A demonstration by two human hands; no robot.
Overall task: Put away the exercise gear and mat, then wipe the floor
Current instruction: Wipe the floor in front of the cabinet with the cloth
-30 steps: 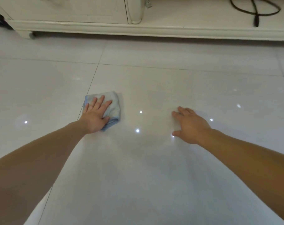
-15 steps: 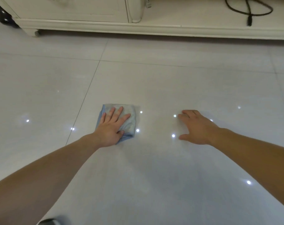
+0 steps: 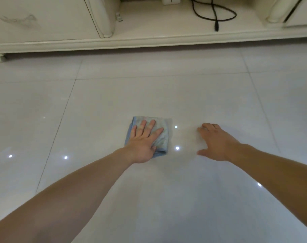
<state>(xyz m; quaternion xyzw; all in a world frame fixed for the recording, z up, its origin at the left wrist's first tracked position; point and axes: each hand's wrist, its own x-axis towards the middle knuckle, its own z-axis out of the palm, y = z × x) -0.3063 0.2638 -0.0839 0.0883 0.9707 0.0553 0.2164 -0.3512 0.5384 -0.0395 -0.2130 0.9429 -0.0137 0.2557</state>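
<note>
The folded blue cloth [image 3: 163, 137] lay on the glossy tiled floor [image 3: 184, 207] under the left hand [image 3: 144, 143], whose fingers [image 3: 151, 127] were spread straight, pressing rather than gripping it. The right hand [image 3: 216, 142] rested on bare tile just beside, loose and grasping nothing. Soft, light and limp, the cloth would likely bunch, so a flat palm over its middle suited best.

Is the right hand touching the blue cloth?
Apart. Head view shows bare floor between right hand and blue cloth; the left hand presses it.
</note>
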